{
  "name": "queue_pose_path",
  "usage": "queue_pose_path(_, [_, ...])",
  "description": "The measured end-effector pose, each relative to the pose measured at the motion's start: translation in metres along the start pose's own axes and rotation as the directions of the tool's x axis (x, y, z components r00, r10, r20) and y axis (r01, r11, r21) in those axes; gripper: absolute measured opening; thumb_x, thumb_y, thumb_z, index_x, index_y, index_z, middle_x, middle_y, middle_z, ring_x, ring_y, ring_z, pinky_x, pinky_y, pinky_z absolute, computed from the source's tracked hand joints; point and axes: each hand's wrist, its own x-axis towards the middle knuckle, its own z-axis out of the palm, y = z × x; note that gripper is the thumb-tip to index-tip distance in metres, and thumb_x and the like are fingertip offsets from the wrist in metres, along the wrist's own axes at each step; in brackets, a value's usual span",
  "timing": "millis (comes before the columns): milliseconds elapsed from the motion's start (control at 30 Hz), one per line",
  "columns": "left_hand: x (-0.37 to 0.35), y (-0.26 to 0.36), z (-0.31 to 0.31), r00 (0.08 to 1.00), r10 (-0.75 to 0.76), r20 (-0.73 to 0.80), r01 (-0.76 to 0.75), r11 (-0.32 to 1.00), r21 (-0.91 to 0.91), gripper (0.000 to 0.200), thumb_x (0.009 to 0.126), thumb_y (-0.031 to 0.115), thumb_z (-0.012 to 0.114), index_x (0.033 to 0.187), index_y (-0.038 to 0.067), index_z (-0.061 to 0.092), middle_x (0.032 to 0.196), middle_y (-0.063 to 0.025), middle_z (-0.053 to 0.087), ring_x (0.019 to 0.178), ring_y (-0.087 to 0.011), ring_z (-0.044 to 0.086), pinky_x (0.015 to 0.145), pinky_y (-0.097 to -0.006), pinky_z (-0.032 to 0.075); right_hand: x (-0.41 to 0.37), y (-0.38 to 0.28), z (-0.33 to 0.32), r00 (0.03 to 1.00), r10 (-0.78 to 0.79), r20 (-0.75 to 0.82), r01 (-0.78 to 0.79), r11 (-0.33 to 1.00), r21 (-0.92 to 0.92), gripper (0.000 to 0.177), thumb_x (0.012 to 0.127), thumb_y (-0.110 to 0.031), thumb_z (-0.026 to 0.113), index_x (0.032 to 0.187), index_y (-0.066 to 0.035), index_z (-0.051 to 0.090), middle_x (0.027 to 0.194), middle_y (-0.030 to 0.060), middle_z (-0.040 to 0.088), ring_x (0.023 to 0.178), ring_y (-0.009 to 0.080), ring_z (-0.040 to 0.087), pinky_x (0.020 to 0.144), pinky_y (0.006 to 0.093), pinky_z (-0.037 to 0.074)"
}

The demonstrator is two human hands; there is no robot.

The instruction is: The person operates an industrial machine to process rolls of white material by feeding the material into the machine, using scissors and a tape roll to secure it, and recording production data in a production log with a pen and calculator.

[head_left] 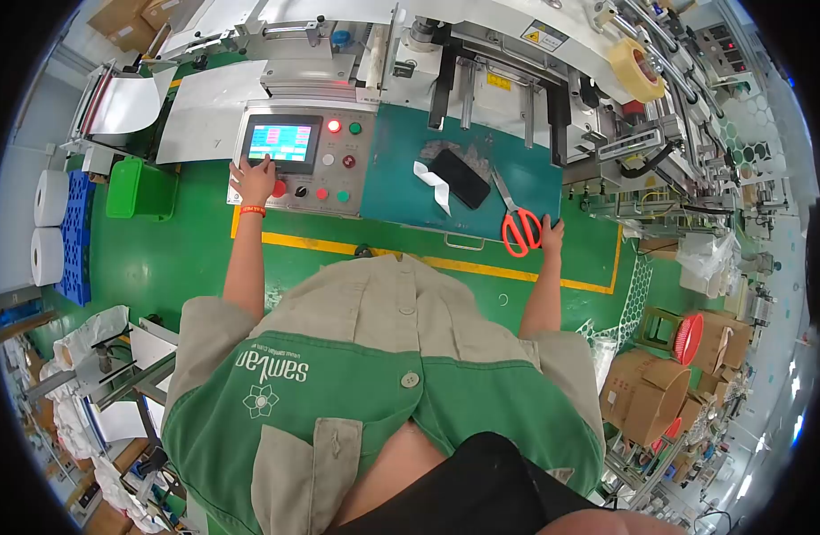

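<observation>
My left hand (pixel 252 181) is at the control panel (pixel 338 183), its fingers spread and one fingertip at the lower edge of the lit touchscreen (pixel 281 143). My right hand (pixel 552 234) rests at the front right corner of the teal work surface (pixel 396 169). Its fingers are apart and hold nothing that I can see. Just beside it lie scissors with orange handles (pixel 521 234), blades pointing away from me. A black phone (pixel 461 178) and a twisted white strip (pixel 433 185) lie left of the scissors.
Machine posts (pixel 443 89) stand behind the work surface, with a tape roll (pixel 635 71) at upper right. A green bin (pixel 140 189) and white rolls (pixel 48 256) are on the left. Cardboard boxes (pixel 642 392) sit at lower right. A metal handle (pixel 464 242) juts from the front edge.
</observation>
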Motion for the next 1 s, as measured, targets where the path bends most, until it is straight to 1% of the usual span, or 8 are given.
queue_pose_path(167, [0.0,-0.002,0.009,0.998,0.007,-0.056,-0.009,1.0,-0.028,0.037,0.088,0.047,0.046,0.12,0.035,0.061,0.144,-0.0165,0.03,0.135,-0.0473,0.012,0.103,-0.0663,0.016,0.001,0.003,0.0,0.999,-0.041,0.01,0.04,0.999,0.028,0.082,0.083,-0.061,0.048,0.139,-0.004,0.03,0.135,0.0286,0.038,0.121,0.0461,0.041,0.101,0.0482,0.035])
queue_pose_path(267, [0.006,-0.014,0.035,0.955,0.136,-0.262,-0.125,0.99,0.057,0.037,0.085,0.046,0.049,0.117,0.033,0.063,0.138,-0.0197,0.039,0.133,-0.0476,0.019,0.102,-0.0637,0.023,0.01,0.01,0.005,0.992,-0.122,-0.03,0.125,0.983,0.134,0.077,0.085,-0.052,0.055,0.131,0.007,0.037,0.128,0.0301,0.046,0.12,0.0425,0.045,0.099,0.0446,0.036])
queue_pose_path(433, [-0.01,-0.014,0.012,0.962,0.02,-0.272,-0.047,0.995,-0.092,0.034,0.085,0.041,0.055,0.119,0.038,0.06,0.144,-0.0138,0.029,0.135,-0.0439,0.012,0.103,-0.062,0.016,0.017,0.02,0.009,0.962,-0.273,-0.031,0.272,0.93,0.247,0.07,0.089,-0.042,0.056,0.129,0.012,0.038,0.126,0.0321,0.046,0.116,0.0404,0.047,0.098,0.0424,0.038])
queue_pose_path(467, [-0.009,-0.016,0.012,0.954,0.016,-0.298,-0.044,0.995,-0.089,0.034,0.086,0.041,0.054,0.119,0.038,0.06,0.144,-0.0136,0.029,0.135,-0.0436,0.011,0.103,-0.0619,0.015,0.018,0.02,0.01,0.98,-0.192,-0.048,0.197,0.97,0.143,0.072,0.089,-0.044,0.056,0.131,0.011,0.036,0.127,0.0318,0.045,0.117,0.0419,0.046,0.099,0.0436,0.037])
queue_pose_path(600, [0.002,-0.02,0.011,0.944,0.05,-0.325,-0.068,0.997,-0.045,0.034,0.088,0.041,0.051,0.121,0.038,0.058,0.146,-0.0126,0.026,0.136,-0.0432,0.009,0.103,-0.062,0.013,0.017,0.02,0.009,0.992,-0.123,-0.023,0.125,0.986,0.114,0.075,0.088,-0.049,0.053,0.133,0.008,0.034,0.13,0.0313,0.043,0.119,0.0443,0.043,0.1,0.0458,0.035])
queue_pose_path(767, [0.008,-0.016,0.002,0.971,0.049,-0.233,-0.065,0.996,-0.061,0.033,0.089,0.04,0.048,0.119,0.035,0.062,0.146,-0.0099,0.026,0.137,-0.0418,0.007,0.105,-0.0627,0.009,0.012,0.017,0.007,0.985,-0.164,-0.043,0.169,0.977,0.128,0.076,0.088,-0.05,0.054,0.134,0.006,0.034,0.131,0.0314,0.041,0.12,0.0447,0.042,0.1,0.0458,0.035])
queue_pose_path(800, [0.011,-0.019,0.0,0.948,0.029,-0.316,-0.06,0.994,-0.09,0.031,0.089,0.04,0.049,0.115,0.035,0.064,0.144,-0.0082,0.028,0.136,-0.0409,0.008,0.104,-0.0624,0.01,0.011,0.014,0.007,0.988,-0.15,-0.034,0.153,0.981,0.121,0.076,0.088,-0.05,0.053,0.134,0.006,0.033,0.132,0.0312,0.041,0.12,0.0445,0.041,0.1,0.0458,0.035])
queue_pose_path(1000, [-0.001,-0.028,0.004,0.925,-0.021,-0.379,-0.024,0.993,-0.113,0.03,0.089,0.045,0.047,0.11,0.036,0.067,0.144,-0.0049,0.029,0.136,-0.0384,0.009,0.105,-0.0595,0.007,0.012,0.016,0.006,0.99,-0.136,-0.034,0.139,0.986,0.096,0.076,0.087,-0.051,0.053,0.134,0.005,0.034,0.133,0.0295,0.041,0.121,0.0432,0.042,0.1,0.0454,0.035])
